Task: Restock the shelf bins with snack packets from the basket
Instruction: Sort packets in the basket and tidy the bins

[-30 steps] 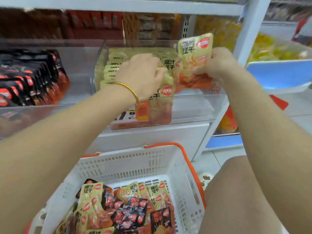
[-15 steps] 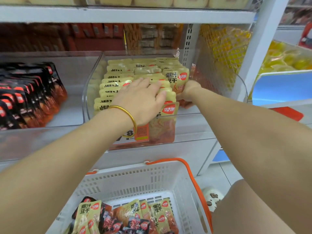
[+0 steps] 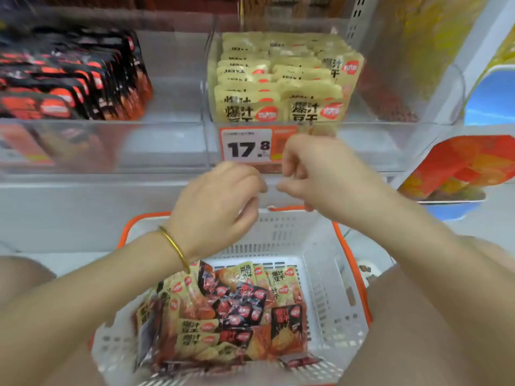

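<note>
A clear shelf bin (image 3: 404, 140) holds rows of upright yellow snack packets (image 3: 281, 76). Below it stands a white basket with orange rim (image 3: 337, 302), holding several yellow and black snack packets (image 3: 223, 310). My left hand (image 3: 214, 207), with a gold bangle on the wrist, hangs in front of the shelf edge above the basket, fingers loosely curled and holding nothing. My right hand (image 3: 315, 171) is beside it, just below the bin's price tag (image 3: 248, 146), fingers loosely curled, also holding nothing. The two hands are almost touching.
A second clear bin (image 3: 172, 146) on the left holds black and red packets (image 3: 69, 76). White shelf uprights (image 3: 479, 43) stand at the right, with orange and yellow goods (image 3: 457, 168) beyond. My bare knees flank the basket.
The right hand slid its yellow packet into the bin's right row and let go. Both hands have pulled back out of the bin and down toward the basket. The view tilted downward.
</note>
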The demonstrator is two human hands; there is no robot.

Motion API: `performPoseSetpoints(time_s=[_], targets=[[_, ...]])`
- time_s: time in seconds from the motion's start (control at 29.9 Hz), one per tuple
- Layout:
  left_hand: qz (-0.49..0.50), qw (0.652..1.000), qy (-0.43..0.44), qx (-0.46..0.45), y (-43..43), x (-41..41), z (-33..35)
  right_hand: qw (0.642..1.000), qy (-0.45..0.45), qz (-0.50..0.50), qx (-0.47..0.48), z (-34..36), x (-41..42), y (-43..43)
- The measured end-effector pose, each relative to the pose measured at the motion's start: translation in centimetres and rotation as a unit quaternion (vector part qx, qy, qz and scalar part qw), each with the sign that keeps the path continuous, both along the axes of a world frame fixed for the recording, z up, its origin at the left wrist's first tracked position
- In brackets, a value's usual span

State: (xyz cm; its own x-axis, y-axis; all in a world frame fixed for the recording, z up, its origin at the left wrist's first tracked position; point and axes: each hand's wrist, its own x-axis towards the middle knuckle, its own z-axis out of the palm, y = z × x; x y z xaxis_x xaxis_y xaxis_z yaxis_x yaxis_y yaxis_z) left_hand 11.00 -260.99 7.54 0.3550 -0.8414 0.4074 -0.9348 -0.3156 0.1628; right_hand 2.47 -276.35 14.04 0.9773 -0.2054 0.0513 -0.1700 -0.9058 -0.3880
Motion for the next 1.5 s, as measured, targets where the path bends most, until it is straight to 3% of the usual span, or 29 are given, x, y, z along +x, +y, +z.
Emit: performPoseSetpoints(time_s=[0.13,0.2,0.27,0.37,0.5,0.7,0.8,0.97,1.04,1.17,1.3,1.4,1.5], targets=[[0.08,0.962,0.104,0.238,5.4,1.1,-5.7,0.958,0.25,0.134,-0.039,-10.7,3.1,6.1],[0.104,0.924,0.136,0.342,6.5,1.8,-6.7,0.924,0.345,0.164,-0.006,-16.8,4.0,7.8],[0.116,0.902,0.146,0.389,6.7,2.0,-7.0,0.902,0.393,0.17,0.056,-21.9,3.8,9.4],[0.13,0.89,0.137,0.414,6.6,2.5,-7.7,0.893,0.4,0.172,0.113,-27.3,2.5,11.8],[0.129,0.883,0.139,0.43,6.1,2.8,-8.1,0.904,0.378,0.18,0.087,-30.1,1.4,13.6],[0.103,0.857,0.223,0.452,5.1,2.9,-8.3,0.914,0.329,0.217,0.092,-24.0,4.1,9.2],[0.085,0.858,0.288,0.417,4.5,2.5,-8.4,0.921,0.309,0.186,0.144,-18.7,4.3,6.0],[0.075,0.906,0.319,0.267,2.9,1.3,-6.8,0.922,0.233,0.042,0.308,-12.9,2.4,2.7],[0.095,0.907,0.369,0.179,2.6,1.1,-5.3,0.898,0.216,-0.005,0.384,-11.4,1.3,2.0],[0.122,0.89,0.436,0.049,1.4,0.4,-2.0,0.838,0.21,-0.005,0.504,-9.8,-0.9,1.7],[0.126,0.917,0.37,-0.086,-1.0,0.5,2.5,0.832,0.127,-0.011,0.54,-5.4,-1.4,-0.5],[0.113,0.934,0.245,-0.233,-2.8,0.3,6.9,0.801,0.032,-0.018,0.598,-0.5,-2.1,-3.9],[0.117,0.971,0.068,-0.196,-5.3,1.1,10.1,0.789,-0.081,-0.058,0.606,3.5,-2.4,-7.6]])
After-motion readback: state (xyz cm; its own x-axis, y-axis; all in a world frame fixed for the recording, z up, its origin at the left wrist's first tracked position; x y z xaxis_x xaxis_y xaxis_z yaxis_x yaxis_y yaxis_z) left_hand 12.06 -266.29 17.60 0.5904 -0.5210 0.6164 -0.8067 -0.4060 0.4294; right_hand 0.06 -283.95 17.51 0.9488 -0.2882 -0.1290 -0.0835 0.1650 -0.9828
